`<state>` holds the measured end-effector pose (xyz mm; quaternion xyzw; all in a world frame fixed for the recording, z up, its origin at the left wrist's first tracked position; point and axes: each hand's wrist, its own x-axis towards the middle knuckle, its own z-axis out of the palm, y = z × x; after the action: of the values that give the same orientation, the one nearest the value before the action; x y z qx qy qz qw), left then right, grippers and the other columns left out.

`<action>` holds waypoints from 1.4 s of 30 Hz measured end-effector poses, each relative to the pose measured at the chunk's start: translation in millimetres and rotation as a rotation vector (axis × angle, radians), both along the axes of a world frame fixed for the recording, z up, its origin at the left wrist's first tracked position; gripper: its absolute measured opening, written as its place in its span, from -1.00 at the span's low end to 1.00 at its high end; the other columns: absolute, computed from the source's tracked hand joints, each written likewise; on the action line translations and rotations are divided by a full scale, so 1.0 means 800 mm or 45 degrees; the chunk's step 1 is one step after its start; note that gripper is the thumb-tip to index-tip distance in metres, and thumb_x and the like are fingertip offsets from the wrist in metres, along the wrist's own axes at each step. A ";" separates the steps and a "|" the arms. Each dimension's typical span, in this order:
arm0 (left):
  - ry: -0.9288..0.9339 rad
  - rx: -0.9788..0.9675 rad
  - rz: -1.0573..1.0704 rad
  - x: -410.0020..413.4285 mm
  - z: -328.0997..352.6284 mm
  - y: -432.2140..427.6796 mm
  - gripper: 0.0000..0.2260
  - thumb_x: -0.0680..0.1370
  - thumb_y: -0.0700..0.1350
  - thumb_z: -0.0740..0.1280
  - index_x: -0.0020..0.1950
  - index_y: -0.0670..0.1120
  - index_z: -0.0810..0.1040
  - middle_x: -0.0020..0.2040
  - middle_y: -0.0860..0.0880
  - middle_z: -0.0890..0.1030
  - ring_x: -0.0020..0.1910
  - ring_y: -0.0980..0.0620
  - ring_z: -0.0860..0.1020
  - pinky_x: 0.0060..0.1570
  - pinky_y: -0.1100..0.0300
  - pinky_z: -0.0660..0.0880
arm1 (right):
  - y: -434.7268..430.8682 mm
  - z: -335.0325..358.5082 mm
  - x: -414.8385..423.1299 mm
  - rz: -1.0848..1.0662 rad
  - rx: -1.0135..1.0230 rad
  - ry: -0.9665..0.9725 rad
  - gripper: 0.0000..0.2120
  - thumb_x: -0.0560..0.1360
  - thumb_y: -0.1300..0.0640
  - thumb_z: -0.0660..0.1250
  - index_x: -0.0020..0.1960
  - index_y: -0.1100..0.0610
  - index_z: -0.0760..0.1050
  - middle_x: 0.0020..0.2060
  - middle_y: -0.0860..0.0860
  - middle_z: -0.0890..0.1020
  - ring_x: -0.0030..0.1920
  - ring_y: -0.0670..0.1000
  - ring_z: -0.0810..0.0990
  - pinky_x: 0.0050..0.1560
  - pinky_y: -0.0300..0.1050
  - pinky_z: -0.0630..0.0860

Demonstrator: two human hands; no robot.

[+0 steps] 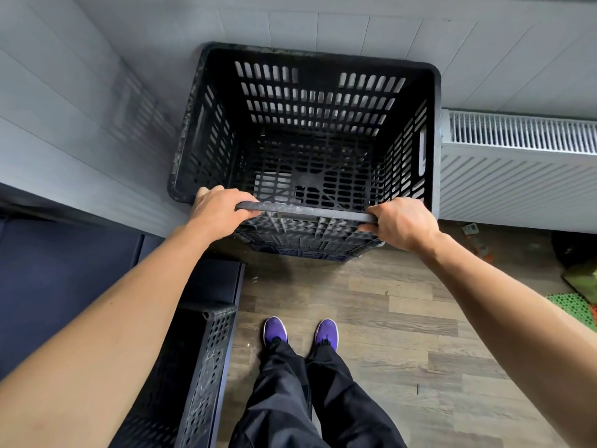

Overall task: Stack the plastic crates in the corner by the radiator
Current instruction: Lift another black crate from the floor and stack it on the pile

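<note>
Squares the black crate (pixel 307 124) into the corner, just beside the radiator (pixel 517 163), atop a lower crate (pixel 307 250).
Leaves a spare crate (pixel 206 367) by the feet; clamps left hand (pixel 219 211) and right hand (pixel 400 224) round the top crate's near rim, wide apart, probably for level seating.

Grey panelled walls (pixel 355 24) meet in a corner, a white radiator (pixel 517 176) is fixed low on the right, and the floor (pixel 403 318) is brown wooden planks with a green mat (pixel 571 305).

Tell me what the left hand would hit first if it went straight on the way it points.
The black crate: the left hand grips its near rim; past that, probably its slotted far wall.
</note>
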<state>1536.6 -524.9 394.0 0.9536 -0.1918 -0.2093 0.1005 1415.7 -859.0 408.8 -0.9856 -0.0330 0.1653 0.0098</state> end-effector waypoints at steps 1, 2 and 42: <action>-0.032 -0.003 -0.015 -0.002 0.000 -0.001 -0.83 0.56 0.20 0.27 0.11 0.28 0.59 -0.05 0.11 0.60 0.07 -0.03 0.42 0.11 0.02 0.24 | 0.001 -0.002 -0.001 0.004 -0.001 -0.005 -0.62 0.55 -0.27 0.18 0.05 -0.01 0.57 -0.24 0.01 0.65 -0.23 0.11 0.63 -0.22 -0.06 0.49; -0.073 -0.011 -0.030 -0.005 0.000 -0.001 -0.84 0.57 0.17 0.28 0.10 0.25 0.60 -0.07 0.12 0.59 0.06 -0.02 0.43 0.11 0.02 0.23 | 0.003 -0.003 -0.002 0.003 -0.005 -0.009 -0.63 0.55 -0.27 0.18 0.06 -0.02 0.57 -0.22 0.01 0.66 -0.22 0.12 0.64 -0.23 -0.07 0.48; 0.137 0.052 0.113 -0.090 0.032 -0.030 -0.13 0.53 0.11 0.35 0.57 0.17 -0.26 0.54 -0.01 -0.44 0.47 -0.02 -0.49 0.47 -0.19 -0.16 | -0.020 0.002 -0.008 0.034 0.037 -0.041 -0.84 0.55 0.05 0.32 0.09 0.07 0.48 -0.19 0.11 0.67 -0.19 0.20 0.65 -0.26 -0.04 0.48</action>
<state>1464.3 -548.9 419.5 0.9504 -0.1392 -0.2593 0.1004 1409.2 -875.1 410.5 -0.9874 -0.0487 0.1489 0.0212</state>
